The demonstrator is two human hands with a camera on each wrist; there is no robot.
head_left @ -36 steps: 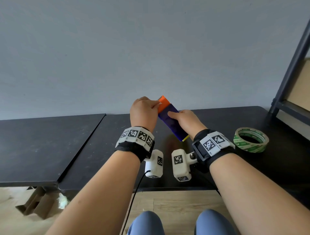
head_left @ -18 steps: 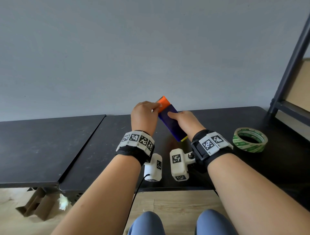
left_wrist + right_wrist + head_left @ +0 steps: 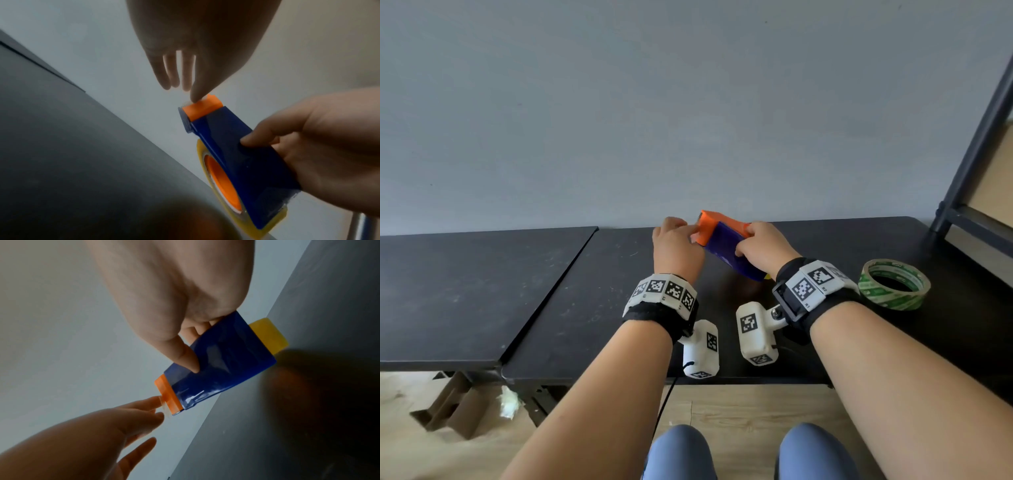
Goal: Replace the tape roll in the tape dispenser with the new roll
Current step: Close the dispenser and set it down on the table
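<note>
I hold a blue tape dispenser (image 3: 729, 248) with an orange cutter end (image 3: 709, 228) above the black table (image 3: 585, 308). My right hand (image 3: 744, 246) grips its blue body (image 3: 226, 369), thumb on the broad face. My left hand (image 3: 690, 233) pinches the clear tape end (image 3: 164, 404) at the cutter (image 3: 203, 108). A yellowish roll (image 3: 202, 152) on an orange core (image 3: 222, 181) sits inside the dispenser. A green-printed tape roll (image 3: 893, 284) lies flat on the table to the right of my right wrist.
A second black tabletop (image 3: 465, 294) adjoins on the left. The grey wall (image 3: 688, 120) stands just behind the hands. A dark metal shelf frame (image 3: 969, 164) rises at the far right. Cardboard (image 3: 448, 404) and crumpled paper (image 3: 508, 404) lie on the floor below.
The dispenser has turned to lie flatter, its orange end pointing more to the left. My right hand has shifted its grip up over the body; my left fingers stay at the cutter.
</note>
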